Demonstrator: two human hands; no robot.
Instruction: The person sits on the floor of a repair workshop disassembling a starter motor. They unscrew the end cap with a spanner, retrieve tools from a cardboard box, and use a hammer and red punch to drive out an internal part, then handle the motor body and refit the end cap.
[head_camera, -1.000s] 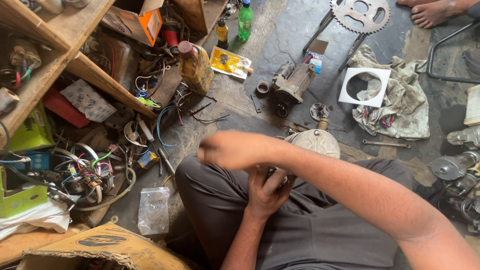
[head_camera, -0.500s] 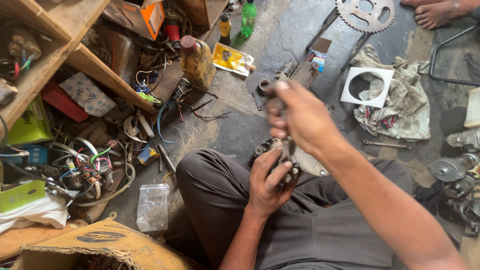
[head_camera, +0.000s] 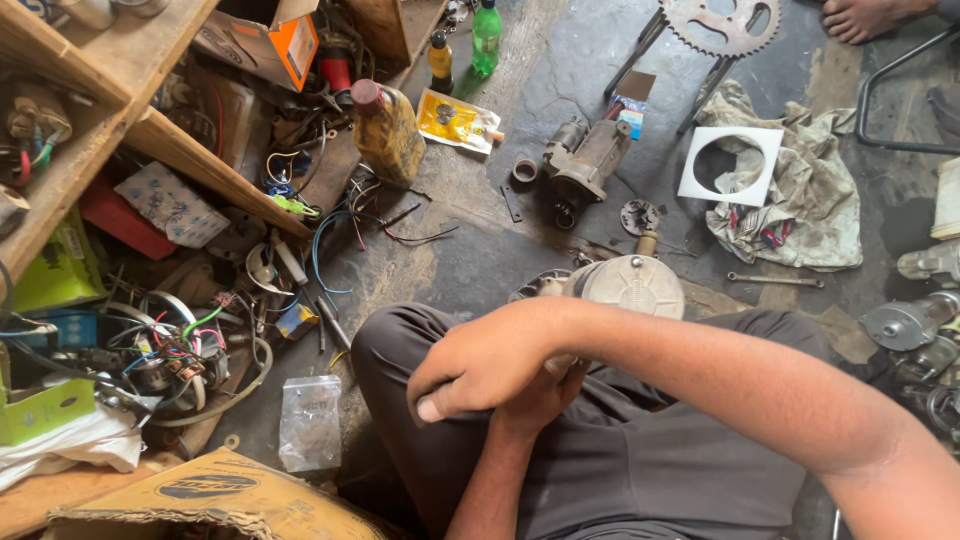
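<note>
I sit on the floor with my knees up in dark trousers. My right hand (head_camera: 480, 365) reaches across from the right, curled into a fist over my left thigh, thumb pointing down. Nothing shows in its fingers. My left hand (head_camera: 548, 392) comes up from below and sits right under the right wrist, closed around a small dark metal part that is almost fully hidden. Just beyond both hands, a round silver motor housing (head_camera: 632, 284) rests at my knees.
A starter motor (head_camera: 585, 160), ring (head_camera: 524, 170), spanner (head_camera: 775, 280), rag (head_camera: 800, 200) with a white gasket (head_camera: 735, 165), and sprocket (head_camera: 728, 22) lie ahead. Wooden shelves (head_camera: 185, 150), wires, an oil bottle (head_camera: 388, 130) and boxes crowd the left. A plastic bag (head_camera: 310, 422) lies by my left knee.
Half a second ago my right hand was lifted above the left one; it has swung back down and to the left. My left hand stayed in place, gripping the part.
</note>
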